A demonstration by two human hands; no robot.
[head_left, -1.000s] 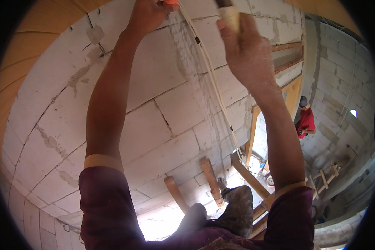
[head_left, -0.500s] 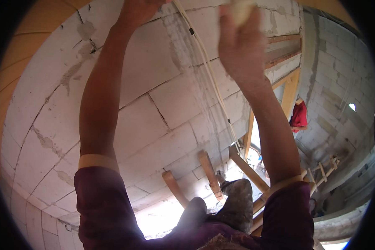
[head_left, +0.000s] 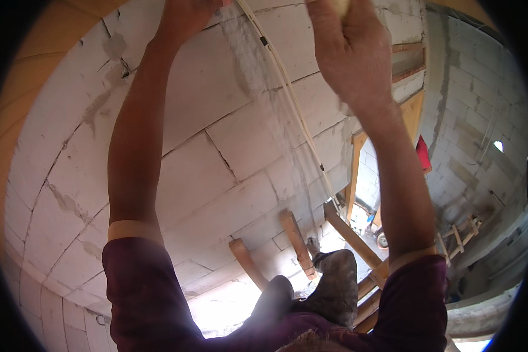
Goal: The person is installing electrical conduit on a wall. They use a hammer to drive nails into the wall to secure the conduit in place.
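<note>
Head view: left hand (head_left: pixel 189 16) and right hand (head_left: pixel 356 56) now sit higher, cropped by the top edge.
Right clenches a pale handle (head_left: pixel 341 6); left's grip cannot be told (fingertips hidden), an orange bit (head_left: pixel 226 3) beside it, near cables (head_left: pixel 288 88) along the block wall (head_left: pixel 193 161), so any contact is hidden.

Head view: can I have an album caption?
Left hand raised, right hand gripping a pale object, before a block wall with pale cables.

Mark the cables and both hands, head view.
Cables (head_left: pixel 288 86): head view, pale stretch partway along their length.
Left hand (head_left: pixel 189 17): head view, middle of its visible part.
Right hand (head_left: pixel 355 60): head view, middle of its visible part.
</note>
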